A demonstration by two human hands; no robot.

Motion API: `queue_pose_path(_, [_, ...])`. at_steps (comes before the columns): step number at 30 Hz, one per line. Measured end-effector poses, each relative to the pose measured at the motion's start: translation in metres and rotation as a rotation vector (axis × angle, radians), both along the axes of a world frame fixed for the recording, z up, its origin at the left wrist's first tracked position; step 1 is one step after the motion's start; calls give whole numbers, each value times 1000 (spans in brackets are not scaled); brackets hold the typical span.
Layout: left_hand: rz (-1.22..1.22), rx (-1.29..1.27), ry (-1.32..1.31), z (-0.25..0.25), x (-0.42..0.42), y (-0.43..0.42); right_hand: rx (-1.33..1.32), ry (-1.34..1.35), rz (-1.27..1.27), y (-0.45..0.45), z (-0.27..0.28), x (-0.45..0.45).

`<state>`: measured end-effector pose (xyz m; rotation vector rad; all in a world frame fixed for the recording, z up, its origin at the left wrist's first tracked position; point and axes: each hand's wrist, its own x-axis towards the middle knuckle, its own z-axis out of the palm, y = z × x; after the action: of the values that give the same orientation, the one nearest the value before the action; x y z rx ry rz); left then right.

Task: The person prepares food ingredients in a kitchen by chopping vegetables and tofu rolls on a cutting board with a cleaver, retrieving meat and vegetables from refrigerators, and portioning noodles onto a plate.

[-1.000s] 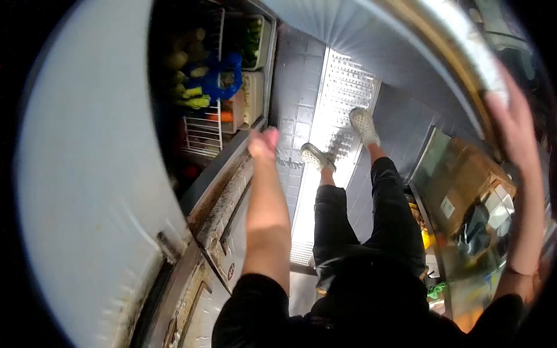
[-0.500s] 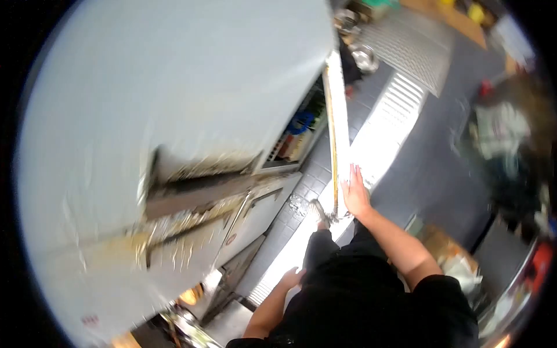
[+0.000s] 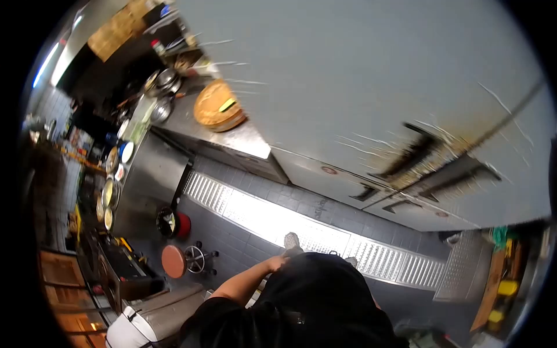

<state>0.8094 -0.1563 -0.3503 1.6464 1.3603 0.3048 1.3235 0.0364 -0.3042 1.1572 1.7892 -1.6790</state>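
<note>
My left hand [image 3: 277, 264] hangs close to the front of my black clothing, near my waist. Its fingers are blurred and partly hidden, and I see nothing held in it. The right hand is out of sight behind my body; only a sliver of that arm [image 3: 376, 303] shows. In front of me stands a large grey refrigerator [image 3: 360, 64] with dark recessed handles [image 3: 409, 151], peeling film and brown stains. Its visible doors are closed, and neither hand touches it.
Metal drain grating [image 3: 261, 214] runs along the tiled floor beneath me. Leftward are a round stool [image 3: 174, 261], a red bin [image 3: 183, 225] and a steel counter [image 3: 154, 168] with bowls. A round wooden chopping board [image 3: 212, 104] lies on the worktop beside the refrigerator.
My view has swung left. The refrigerator door that stood open, with my right hand against its edge, now appears closed. My right hand has dropped out of view.
</note>
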Motion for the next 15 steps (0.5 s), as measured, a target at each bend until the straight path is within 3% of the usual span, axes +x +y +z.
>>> queue_pose_path(1, [66,-12,-44,10,-11,-9,22,-69,15,1,6,-19])
queue_pose_path(4, [864,-481,-329,72,-33,-38,160,-181,91,14,12,-86])
queue_pose_path(8, [1017,-591,-554,182,-87,-59,399,-240,222,36,1,-191])
queue_pose_path(9, [939,-480,-506,156,-93,-78,467,-268,254,41,18,-224])
queue_pose_path(11, [778,-267,-397,89,-103,-129,576,-274,304,41,103,-306])
queue_pose_path(13, [1224,-540,-750,169,-102,-122,651,-53,381,48,144,-352])
queue_pose_path(14, [1188,-464,-787,133,-99,-145,689,63,411,49,151,-376])
queue_pose_path(15, [1206,-413,-802,130,-95,-156,680,130,454,48,151,-394])
